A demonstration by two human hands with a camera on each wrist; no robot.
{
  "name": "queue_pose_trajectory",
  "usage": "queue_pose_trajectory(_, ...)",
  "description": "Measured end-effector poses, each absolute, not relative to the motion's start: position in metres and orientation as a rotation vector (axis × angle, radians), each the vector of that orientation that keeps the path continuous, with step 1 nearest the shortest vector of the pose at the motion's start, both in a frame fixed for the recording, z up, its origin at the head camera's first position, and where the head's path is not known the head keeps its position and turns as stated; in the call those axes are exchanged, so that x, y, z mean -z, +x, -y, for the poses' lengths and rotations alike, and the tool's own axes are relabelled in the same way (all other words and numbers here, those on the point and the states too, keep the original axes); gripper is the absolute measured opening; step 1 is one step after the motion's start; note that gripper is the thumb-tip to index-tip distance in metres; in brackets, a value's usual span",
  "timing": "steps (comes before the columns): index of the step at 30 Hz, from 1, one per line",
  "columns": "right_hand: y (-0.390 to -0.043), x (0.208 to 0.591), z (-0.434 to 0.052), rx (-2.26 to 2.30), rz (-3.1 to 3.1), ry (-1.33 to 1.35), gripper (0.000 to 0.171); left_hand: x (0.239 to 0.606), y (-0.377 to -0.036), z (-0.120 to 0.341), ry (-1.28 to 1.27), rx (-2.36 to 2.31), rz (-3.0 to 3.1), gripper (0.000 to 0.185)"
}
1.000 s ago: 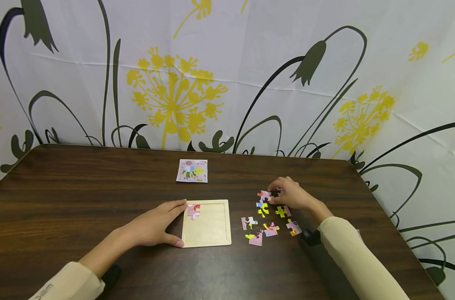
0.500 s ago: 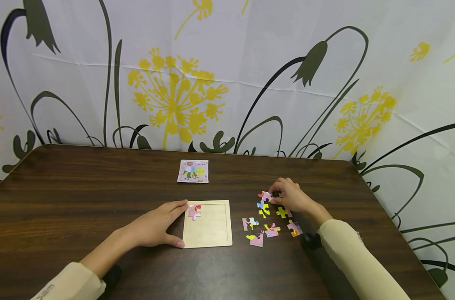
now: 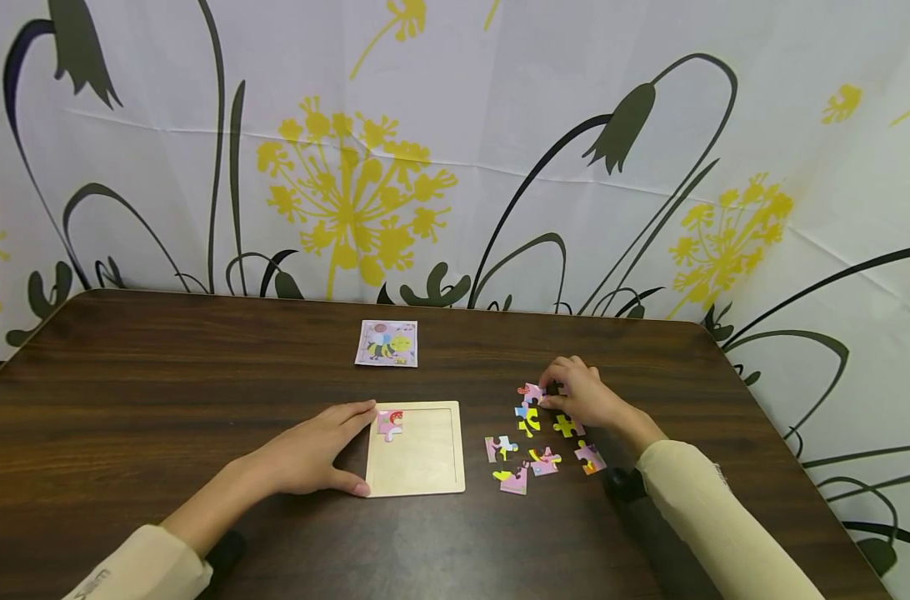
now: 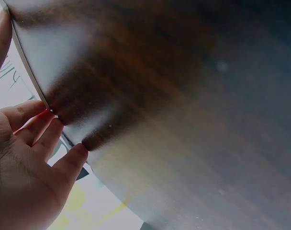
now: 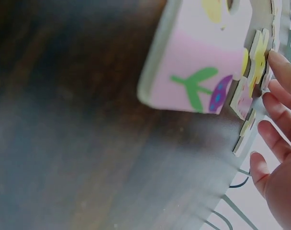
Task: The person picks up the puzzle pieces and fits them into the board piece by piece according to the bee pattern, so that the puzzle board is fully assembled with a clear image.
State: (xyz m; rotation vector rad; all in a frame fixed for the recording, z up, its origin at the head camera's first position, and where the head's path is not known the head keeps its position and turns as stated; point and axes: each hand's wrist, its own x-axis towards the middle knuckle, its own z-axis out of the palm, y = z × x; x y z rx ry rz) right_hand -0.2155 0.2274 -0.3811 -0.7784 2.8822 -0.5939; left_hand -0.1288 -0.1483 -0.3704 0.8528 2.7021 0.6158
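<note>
A shallow wooden puzzle tray (image 3: 417, 467) lies on the table with one pink-and-red puzzle piece (image 3: 390, 422) in its upper left corner. My left hand (image 3: 312, 450) rests along the tray's left side, thumb at the lower corner and fingertips at the upper one. In the left wrist view its fingers are extended and touch the tabletop. Farther right, my right hand (image 3: 586, 393) is low over loose pieces, with thumb and index finger at the right part of a pink puzzle piece (image 3: 532, 392). Another pink piece shows partly behind these fingers.
Several loose puzzle pieces (image 3: 545, 461) lie right of the tray, some beneath the right wrist. A square bee picture card (image 3: 387, 343) lies behind the tray. The dark wooden table (image 3: 200, 358) meets a flower-printed curtain (image 3: 455, 167) at its back edge.
Both hands keep their places on the tray and at the pink piece. The whole head view shifts very slightly right and down.
</note>
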Motion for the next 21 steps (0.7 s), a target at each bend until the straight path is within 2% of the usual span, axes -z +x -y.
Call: queue_pose_trajectory(21, -0.2157, 0.3762, -0.2262, 0.616, -2.895, -0.872, 0.017, 0.3704, -0.1292, 0.1484, 0.845, -0.61, -2.699, 0.093)
